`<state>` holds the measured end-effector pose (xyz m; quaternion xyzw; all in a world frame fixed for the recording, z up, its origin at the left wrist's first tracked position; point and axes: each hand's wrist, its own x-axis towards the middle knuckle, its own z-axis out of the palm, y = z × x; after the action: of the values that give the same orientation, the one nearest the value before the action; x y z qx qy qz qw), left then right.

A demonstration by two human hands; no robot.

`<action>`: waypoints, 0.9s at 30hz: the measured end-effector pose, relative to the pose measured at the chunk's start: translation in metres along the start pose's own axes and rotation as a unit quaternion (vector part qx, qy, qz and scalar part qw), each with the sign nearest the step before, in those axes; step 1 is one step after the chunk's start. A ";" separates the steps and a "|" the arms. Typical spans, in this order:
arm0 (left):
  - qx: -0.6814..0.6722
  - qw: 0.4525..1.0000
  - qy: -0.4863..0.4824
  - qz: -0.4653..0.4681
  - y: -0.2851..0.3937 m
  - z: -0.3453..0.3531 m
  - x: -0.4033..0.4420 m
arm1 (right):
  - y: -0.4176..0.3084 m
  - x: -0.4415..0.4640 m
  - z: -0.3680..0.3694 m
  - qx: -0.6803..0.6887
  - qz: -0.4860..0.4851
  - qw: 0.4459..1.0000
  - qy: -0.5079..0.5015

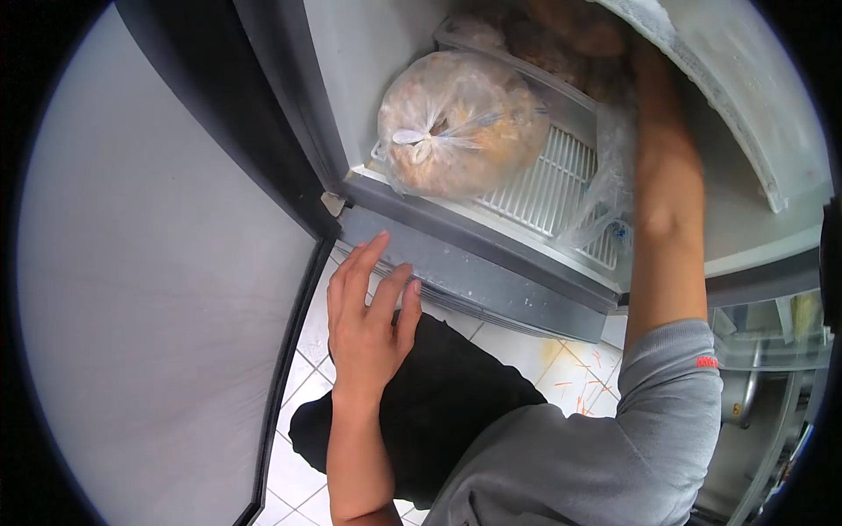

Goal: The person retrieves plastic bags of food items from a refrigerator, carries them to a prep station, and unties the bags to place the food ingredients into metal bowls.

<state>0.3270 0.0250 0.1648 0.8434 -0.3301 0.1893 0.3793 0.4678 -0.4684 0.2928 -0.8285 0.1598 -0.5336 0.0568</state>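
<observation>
My left hand [373, 302] is in front of the freezer's lower front edge, fingers spread and nothing in it. My right arm [668, 184] reaches deep into the freezer compartment along its right side. At the dim back, my right hand is blurred and partly lost in shadow, near a clear plastic bin [561, 86] with dark brownish contents, so its fingers cannot be made out. A large knotted clear plastic bag [465, 123] of pale orange-brown food sits at the left on the white wire rack [548, 175]. Crumpled clear plastic [614, 167] lies beside my right forearm.
The freezer door [167, 263] stands wide at the left, with a dark gasket edge. Frost [645, 13] coats a panel at the upper right. Orange shreds [583, 386] lie on the white tiled floor [303, 460]. Glass shelving [772, 351] stands at the right.
</observation>
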 end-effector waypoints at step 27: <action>-0.010 1.000 0.006 0.015 -0.008 0.011 0.016 | -0.077 -0.016 0.075 0.076 0.067 0.994 0.043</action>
<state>0.3445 0.0136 0.1628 0.8332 -0.3427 0.1967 0.3869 0.5448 -0.3968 0.2680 -0.7854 0.1761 -0.5746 0.1483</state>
